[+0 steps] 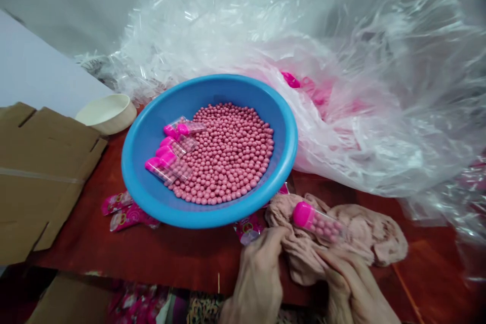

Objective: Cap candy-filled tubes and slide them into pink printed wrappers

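Note:
My left hand (260, 273) is closed on the near left edge of a crumpled beige-pink cloth (368, 235). Pinching a fold of the same cloth, my right hand (353, 283) is closed a little to the right. On top of the cloth lies a clear tube (322, 225) with a bright pink cap, filled with pink balls. Just beyond my hands stands a large blue basin (205, 217) holding many small pink balls (228, 152). Several pink-capped tubes (167, 154) rest on the balls at the basin's left side.
Pink printed sachets (131, 215) lie left of the basin, and another sachet (247, 228) is by its front rim. A cream bowl (108, 114) and a cardboard box (41, 172) stand at left. Clear plastic bags (360, 126) and a heap of clear tubes (197, 30) fill the back.

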`<state>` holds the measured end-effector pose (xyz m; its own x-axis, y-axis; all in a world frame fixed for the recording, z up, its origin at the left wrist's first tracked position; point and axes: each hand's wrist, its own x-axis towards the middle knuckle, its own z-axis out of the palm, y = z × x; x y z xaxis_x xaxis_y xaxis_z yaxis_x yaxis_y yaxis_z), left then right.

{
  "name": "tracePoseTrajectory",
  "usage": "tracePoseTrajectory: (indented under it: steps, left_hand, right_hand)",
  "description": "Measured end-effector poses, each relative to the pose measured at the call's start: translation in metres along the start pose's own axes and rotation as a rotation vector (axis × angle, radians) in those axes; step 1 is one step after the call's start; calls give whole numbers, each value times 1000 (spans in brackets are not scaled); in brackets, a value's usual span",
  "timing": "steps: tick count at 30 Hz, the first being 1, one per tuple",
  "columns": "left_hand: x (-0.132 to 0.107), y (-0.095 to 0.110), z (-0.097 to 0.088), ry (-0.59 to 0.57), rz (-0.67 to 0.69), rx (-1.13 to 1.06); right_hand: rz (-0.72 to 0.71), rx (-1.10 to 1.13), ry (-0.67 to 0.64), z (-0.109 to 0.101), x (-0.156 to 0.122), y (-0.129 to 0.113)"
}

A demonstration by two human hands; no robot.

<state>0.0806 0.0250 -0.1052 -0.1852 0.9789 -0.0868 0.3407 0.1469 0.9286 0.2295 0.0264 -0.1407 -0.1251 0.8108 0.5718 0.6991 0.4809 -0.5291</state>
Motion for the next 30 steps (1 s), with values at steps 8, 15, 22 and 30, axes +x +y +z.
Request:
tracePoseTrajectory:
  steps: [8, 15, 22, 30]
  left_hand:
    - [-26, -29, -63, 469, -281, -101]
    - [-18, -24, -59, 463, -339, -132]
    - [-13, -20, -54, 468, -373, -64]
    - [-8, -22, -60, 416, -379, -272]
  right_hand:
    - [-260, -146, -159, 35, 14, -43]
    - [-167, -152, -209, 50, 14, -53]
    - [-114, -211, -139, 55, 12, -51]
    - [-19, 20, -97, 51, 12, -54]
